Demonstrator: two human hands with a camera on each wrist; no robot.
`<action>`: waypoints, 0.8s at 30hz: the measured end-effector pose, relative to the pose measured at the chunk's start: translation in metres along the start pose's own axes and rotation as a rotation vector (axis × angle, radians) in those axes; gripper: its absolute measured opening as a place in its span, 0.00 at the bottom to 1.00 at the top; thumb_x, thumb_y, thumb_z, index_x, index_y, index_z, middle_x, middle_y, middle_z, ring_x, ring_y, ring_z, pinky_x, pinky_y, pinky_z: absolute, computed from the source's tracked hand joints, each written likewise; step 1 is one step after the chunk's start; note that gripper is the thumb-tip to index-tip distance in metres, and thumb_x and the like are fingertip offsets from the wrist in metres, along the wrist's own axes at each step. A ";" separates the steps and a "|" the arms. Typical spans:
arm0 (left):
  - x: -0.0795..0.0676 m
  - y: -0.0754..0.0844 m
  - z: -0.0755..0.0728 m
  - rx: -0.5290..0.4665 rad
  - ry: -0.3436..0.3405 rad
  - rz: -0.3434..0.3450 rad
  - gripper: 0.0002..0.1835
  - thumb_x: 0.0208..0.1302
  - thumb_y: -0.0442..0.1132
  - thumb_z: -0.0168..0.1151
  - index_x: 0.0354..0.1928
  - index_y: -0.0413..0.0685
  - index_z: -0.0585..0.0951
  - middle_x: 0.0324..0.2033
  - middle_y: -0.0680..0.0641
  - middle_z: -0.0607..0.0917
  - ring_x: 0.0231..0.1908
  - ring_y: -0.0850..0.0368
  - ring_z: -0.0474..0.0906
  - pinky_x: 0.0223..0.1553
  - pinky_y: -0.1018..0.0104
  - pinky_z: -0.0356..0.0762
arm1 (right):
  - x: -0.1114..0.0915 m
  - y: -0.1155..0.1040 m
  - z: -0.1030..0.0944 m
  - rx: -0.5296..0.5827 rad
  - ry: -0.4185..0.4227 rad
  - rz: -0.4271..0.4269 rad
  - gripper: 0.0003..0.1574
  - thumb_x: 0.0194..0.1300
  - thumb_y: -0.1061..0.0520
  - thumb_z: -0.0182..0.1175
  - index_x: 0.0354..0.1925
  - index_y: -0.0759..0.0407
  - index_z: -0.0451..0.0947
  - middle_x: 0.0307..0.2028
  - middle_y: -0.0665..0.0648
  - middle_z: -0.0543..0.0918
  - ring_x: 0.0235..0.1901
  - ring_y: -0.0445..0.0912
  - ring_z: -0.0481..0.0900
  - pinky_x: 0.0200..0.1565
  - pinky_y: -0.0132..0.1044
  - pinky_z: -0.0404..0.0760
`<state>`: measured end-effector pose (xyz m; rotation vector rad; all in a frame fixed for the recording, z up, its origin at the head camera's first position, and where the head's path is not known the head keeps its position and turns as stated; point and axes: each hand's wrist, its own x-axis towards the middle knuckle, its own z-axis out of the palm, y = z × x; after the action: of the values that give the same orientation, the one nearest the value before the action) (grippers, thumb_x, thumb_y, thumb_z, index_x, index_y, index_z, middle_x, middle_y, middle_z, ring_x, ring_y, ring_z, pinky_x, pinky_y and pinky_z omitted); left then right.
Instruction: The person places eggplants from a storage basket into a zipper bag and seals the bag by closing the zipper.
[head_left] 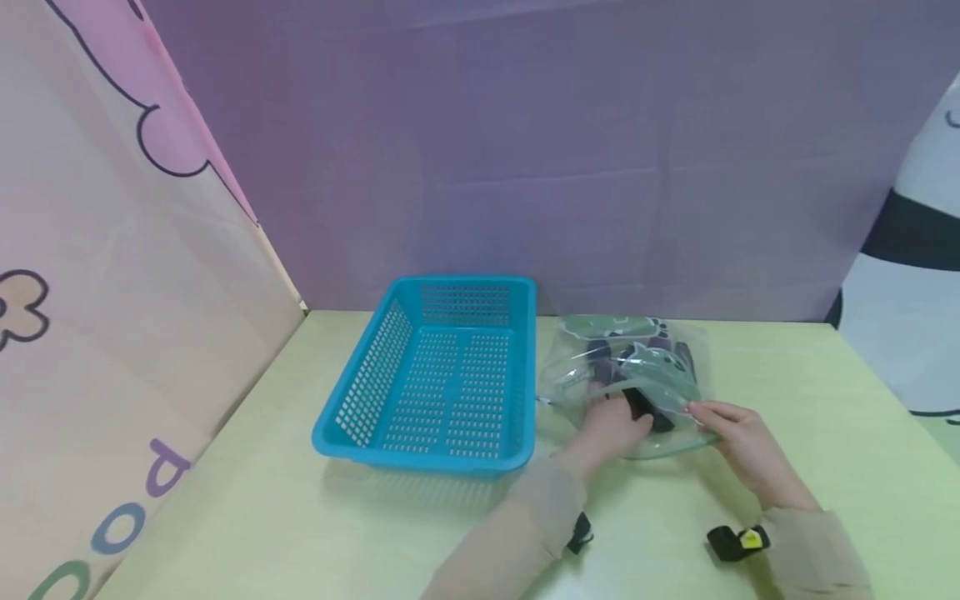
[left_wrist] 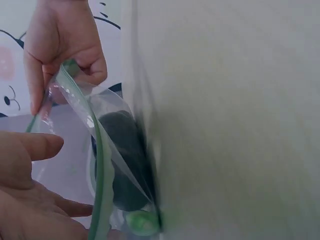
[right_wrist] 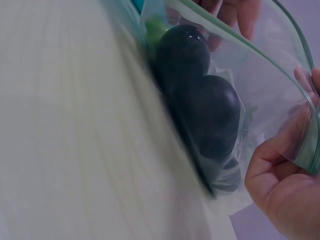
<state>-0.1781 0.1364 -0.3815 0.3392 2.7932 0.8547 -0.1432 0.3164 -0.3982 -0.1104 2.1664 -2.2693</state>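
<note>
A clear zip bag (head_left: 558,371) with a green-edged mouth lies on the table, right of the basket. Several dark purple eggplants are inside; one eggplant (right_wrist: 215,117) shows plainly through the plastic in the right wrist view, near a green stem end (right_wrist: 155,31). My left hand (head_left: 611,427) reaches into the bag's mouth beside a dark eggplant (head_left: 648,410). In the left wrist view its thumb and fingers are spread, some fingertips hidden behind the green seal (left_wrist: 102,170). My right hand (head_left: 746,446) pinches the right edge of the mouth and holds it apart.
A blue perforated basket (head_left: 423,461) stands left of the bag, its near right corner close to my left forearm. Behind the pale green table (head_left: 247,483) rises a purple backdrop (head_left: 480,158). A printed cloth (head_left: 150,317) borders the left side.
</note>
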 end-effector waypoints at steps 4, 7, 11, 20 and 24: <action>-0.011 -0.002 -0.002 0.053 -0.011 0.042 0.36 0.64 0.58 0.52 0.66 0.42 0.63 0.65 0.40 0.66 0.68 0.46 0.56 0.69 0.59 0.57 | 0.000 0.001 0.000 0.004 -0.001 -0.007 0.18 0.67 0.62 0.52 0.31 0.43 0.84 0.32 0.38 0.83 0.32 0.32 0.75 0.35 0.21 0.77; -0.020 -0.003 -0.006 0.082 -0.009 0.095 0.34 0.65 0.59 0.50 0.66 0.47 0.63 0.66 0.40 0.64 0.67 0.47 0.58 0.66 0.60 0.61 | -0.001 0.001 -0.001 0.006 0.004 -0.009 0.18 0.67 0.62 0.53 0.31 0.43 0.85 0.32 0.38 0.83 0.31 0.32 0.75 0.35 0.21 0.77; -0.031 -0.004 -0.012 0.129 0.026 0.185 0.27 0.65 0.57 0.50 0.62 0.52 0.69 0.63 0.41 0.67 0.63 0.50 0.62 0.63 0.62 0.67 | -0.002 0.000 -0.002 0.004 0.006 -0.016 0.17 0.67 0.62 0.53 0.31 0.44 0.85 0.32 0.39 0.83 0.31 0.32 0.75 0.34 0.21 0.77; -0.046 -0.007 -0.019 0.273 0.141 0.329 0.20 0.66 0.55 0.50 0.53 0.53 0.76 0.53 0.48 0.77 0.54 0.57 0.70 0.57 0.68 0.71 | -0.001 -0.001 -0.004 -0.020 0.018 -0.002 0.17 0.67 0.61 0.52 0.31 0.44 0.85 0.32 0.38 0.82 0.31 0.32 0.74 0.35 0.21 0.76; -0.048 -0.009 -0.022 0.297 0.125 0.335 0.18 0.66 0.54 0.50 0.51 0.54 0.78 0.46 0.53 0.81 0.47 0.61 0.76 0.50 0.71 0.74 | 0.000 -0.001 -0.005 -0.043 0.030 0.024 0.17 0.67 0.60 0.53 0.31 0.42 0.85 0.31 0.37 0.82 0.32 0.31 0.74 0.35 0.21 0.75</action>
<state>-0.1395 0.1047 -0.3626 0.8475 3.0325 0.5312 -0.1430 0.3217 -0.3971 -0.0505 2.2190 -2.2274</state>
